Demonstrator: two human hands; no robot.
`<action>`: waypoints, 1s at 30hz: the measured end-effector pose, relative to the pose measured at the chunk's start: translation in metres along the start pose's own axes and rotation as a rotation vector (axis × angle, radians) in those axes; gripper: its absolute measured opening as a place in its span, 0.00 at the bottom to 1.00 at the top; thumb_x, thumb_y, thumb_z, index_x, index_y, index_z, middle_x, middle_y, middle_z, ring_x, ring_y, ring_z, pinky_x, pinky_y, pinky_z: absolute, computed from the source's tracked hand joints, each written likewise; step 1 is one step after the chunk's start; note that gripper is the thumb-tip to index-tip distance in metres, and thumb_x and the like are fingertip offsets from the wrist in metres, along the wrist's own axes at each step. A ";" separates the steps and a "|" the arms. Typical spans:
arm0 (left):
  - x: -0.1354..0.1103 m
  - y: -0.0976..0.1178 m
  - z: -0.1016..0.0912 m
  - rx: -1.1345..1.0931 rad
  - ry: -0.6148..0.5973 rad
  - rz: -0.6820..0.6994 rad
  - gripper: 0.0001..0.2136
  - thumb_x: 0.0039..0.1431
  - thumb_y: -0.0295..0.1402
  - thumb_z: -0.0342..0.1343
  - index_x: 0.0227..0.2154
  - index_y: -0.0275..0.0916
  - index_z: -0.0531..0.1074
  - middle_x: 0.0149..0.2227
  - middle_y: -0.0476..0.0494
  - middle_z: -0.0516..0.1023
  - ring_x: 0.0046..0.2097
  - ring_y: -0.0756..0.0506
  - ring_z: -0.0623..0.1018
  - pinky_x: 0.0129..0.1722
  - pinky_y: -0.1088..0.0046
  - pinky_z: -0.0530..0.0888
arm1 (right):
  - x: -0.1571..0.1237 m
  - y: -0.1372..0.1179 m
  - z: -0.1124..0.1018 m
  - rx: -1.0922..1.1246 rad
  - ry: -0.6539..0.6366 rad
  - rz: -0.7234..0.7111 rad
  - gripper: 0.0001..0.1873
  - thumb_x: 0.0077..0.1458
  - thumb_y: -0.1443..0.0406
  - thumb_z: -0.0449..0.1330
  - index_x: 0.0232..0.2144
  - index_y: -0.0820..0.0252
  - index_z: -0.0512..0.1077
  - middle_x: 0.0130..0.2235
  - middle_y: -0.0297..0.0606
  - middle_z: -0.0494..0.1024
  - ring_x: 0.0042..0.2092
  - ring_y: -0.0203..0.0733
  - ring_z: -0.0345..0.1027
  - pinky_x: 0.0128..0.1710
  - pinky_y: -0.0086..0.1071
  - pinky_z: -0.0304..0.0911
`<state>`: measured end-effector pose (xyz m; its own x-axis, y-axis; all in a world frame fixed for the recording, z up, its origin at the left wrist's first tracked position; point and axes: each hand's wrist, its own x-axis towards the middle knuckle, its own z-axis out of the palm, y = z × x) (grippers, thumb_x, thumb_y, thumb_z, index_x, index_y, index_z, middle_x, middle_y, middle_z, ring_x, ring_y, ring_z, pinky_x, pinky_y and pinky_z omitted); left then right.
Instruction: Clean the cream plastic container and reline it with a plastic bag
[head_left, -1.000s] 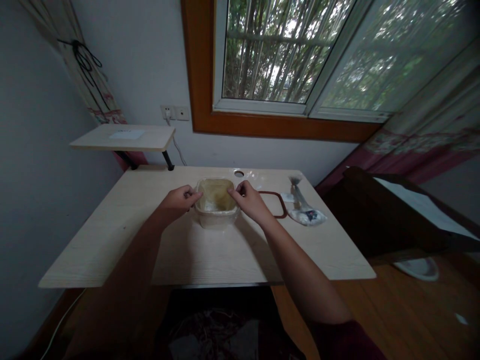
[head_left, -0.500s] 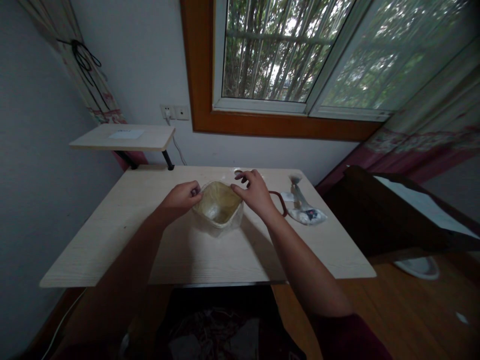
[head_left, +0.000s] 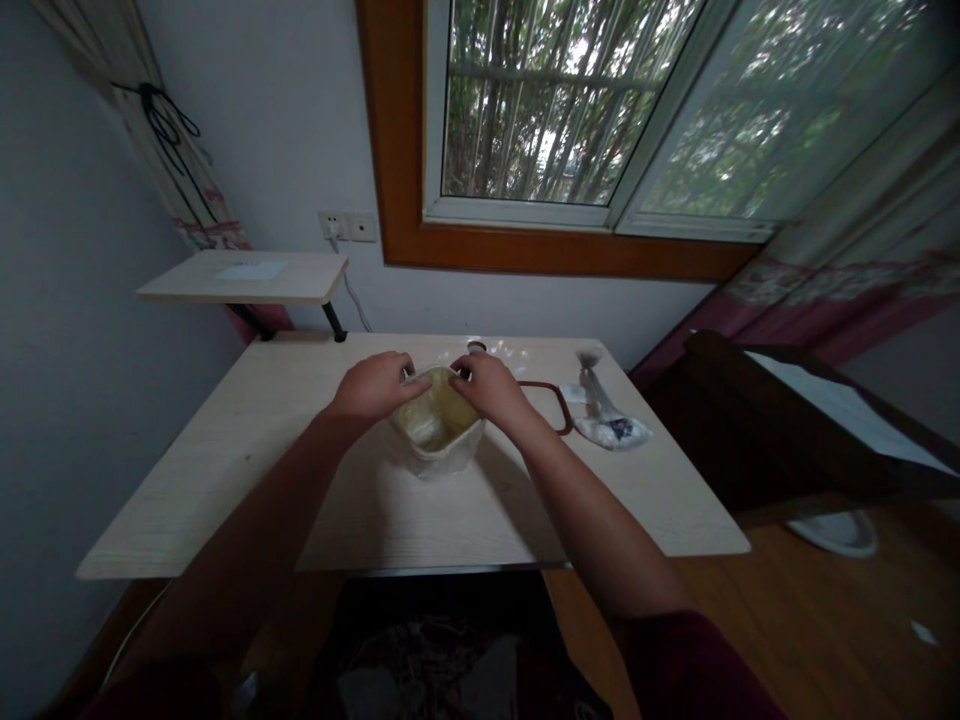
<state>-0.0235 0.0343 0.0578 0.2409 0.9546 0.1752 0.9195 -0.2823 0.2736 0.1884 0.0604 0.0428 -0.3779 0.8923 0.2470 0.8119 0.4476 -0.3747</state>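
A small, rounded-square yellowish bin (head_left: 442,418) stands on the table in front of me, its mouth facing up toward me. A thin clear plastic bag (head_left: 436,464) lines it and hangs over the outside of its near rim. My left hand (head_left: 375,385) is closed on the bag at the far left of the rim, thumb inside the mouth. At the far right of the rim, my right hand (head_left: 486,386) pinches the bag in the same way. Just right of that hand lies a brown ring-shaped frame (head_left: 564,408), partly hidden behind it.
A knotted clear bag with white contents (head_left: 613,430) lies on the right of the pale wooden table (head_left: 202,490). A small round object (head_left: 476,346) is behind my right hand. A raised shelf (head_left: 292,278) stands back left, and dark furniture (head_left: 780,440) is beyond the right edge.
Both hands have moved inward along the far rim, closer together. My right hand has come down onto the rim, its fingers now curled over the bag.
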 end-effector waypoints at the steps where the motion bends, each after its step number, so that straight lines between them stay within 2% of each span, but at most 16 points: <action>1: 0.002 0.003 0.001 0.042 -0.007 -0.006 0.19 0.56 0.52 0.56 0.35 0.39 0.77 0.38 0.38 0.79 0.40 0.39 0.76 0.36 0.67 0.67 | 0.000 0.000 0.000 -0.007 -0.001 -0.007 0.12 0.57 0.66 0.61 0.42 0.60 0.80 0.42 0.45 0.79 0.43 0.46 0.72 0.45 0.35 0.65; 7: 0.006 0.006 0.003 0.144 -0.071 -0.015 0.09 0.55 0.39 0.57 0.34 0.41 0.77 0.39 0.37 0.80 0.40 0.39 0.77 0.37 0.67 0.69 | -0.001 0.000 0.000 -0.018 -0.003 -0.005 0.12 0.57 0.67 0.61 0.43 0.59 0.79 0.43 0.45 0.78 0.44 0.47 0.73 0.47 0.36 0.65; 16: -0.005 -0.010 -0.010 0.053 -0.238 0.061 0.10 0.52 0.29 0.51 0.34 0.40 0.76 0.36 0.39 0.81 0.39 0.40 0.78 0.36 0.68 0.68 | -0.004 0.001 -0.003 -0.048 -0.005 -0.005 0.13 0.57 0.67 0.61 0.45 0.59 0.79 0.43 0.46 0.78 0.44 0.50 0.73 0.45 0.38 0.66; 20: -0.008 -0.015 -0.010 -0.122 -0.256 0.085 0.12 0.54 0.30 0.50 0.38 0.40 0.76 0.39 0.39 0.82 0.41 0.40 0.79 0.40 0.68 0.71 | -0.006 0.000 -0.008 -0.041 0.031 -0.004 0.13 0.57 0.68 0.61 0.45 0.58 0.79 0.45 0.46 0.78 0.46 0.50 0.72 0.47 0.38 0.65; 25: -0.013 -0.015 -0.010 -0.284 -0.192 0.083 0.18 0.54 0.32 0.54 0.49 0.40 0.75 0.47 0.39 0.81 0.47 0.39 0.79 0.48 0.65 0.72 | -0.009 0.001 -0.015 -0.003 0.114 -0.045 0.13 0.60 0.67 0.60 0.47 0.57 0.78 0.46 0.44 0.76 0.47 0.47 0.71 0.49 0.37 0.64; 28: -0.016 -0.009 -0.013 -0.360 -0.155 0.049 0.23 0.55 0.37 0.58 0.54 0.38 0.72 0.51 0.38 0.79 0.47 0.40 0.80 0.49 0.65 0.73 | -0.010 0.001 -0.017 0.016 0.159 -0.098 0.13 0.63 0.66 0.58 0.48 0.58 0.78 0.45 0.44 0.75 0.47 0.46 0.70 0.48 0.35 0.63; 30: -0.015 -0.003 -0.016 -0.396 -0.082 0.027 0.25 0.55 0.42 0.60 0.54 0.37 0.72 0.53 0.36 0.78 0.47 0.40 0.79 0.49 0.65 0.74 | -0.011 0.000 -0.018 0.002 0.187 -0.130 0.14 0.64 0.66 0.57 0.48 0.58 0.78 0.43 0.43 0.75 0.46 0.46 0.69 0.47 0.36 0.63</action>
<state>-0.0351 0.0191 0.0691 0.3019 0.9463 0.1156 0.7258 -0.3068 0.6157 0.2003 0.0499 0.0558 -0.3899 0.8008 0.4547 0.7611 0.5581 -0.3304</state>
